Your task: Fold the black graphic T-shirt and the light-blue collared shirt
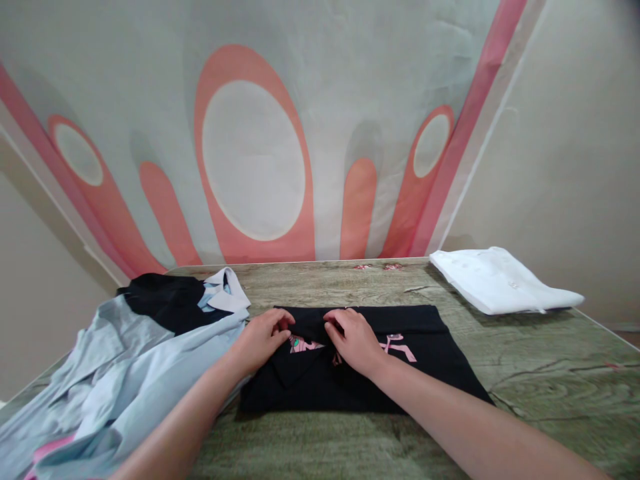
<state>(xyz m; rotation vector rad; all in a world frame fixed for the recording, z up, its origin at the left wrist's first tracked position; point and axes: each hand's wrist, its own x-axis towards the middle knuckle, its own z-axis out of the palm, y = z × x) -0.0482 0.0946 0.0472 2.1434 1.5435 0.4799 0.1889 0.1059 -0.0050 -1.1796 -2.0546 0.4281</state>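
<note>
A black T-shirt (440, 373) with a pink print lies folded into a wide flat shape on the table in front of me. My left hand (263, 340) pinches a folded-over flap near its far left part, thumb and fingers closed on the cloth. About a hand's width to the right, my right hand (354, 341) is closed on the same flap, its fingers curled at the far edge. Part of the print shows between my hands and to the right of the right hand. The cloth under my right palm and wrist is hidden.
On the left lies a loose heap of clothes: a light blue-grey garment (165, 363), a black one (163, 297) and a white collar (233, 290). A folded white garment (505, 280) sits at the back right. The wood-patterned table (560, 380) meets a wall printed with orange shapes.
</note>
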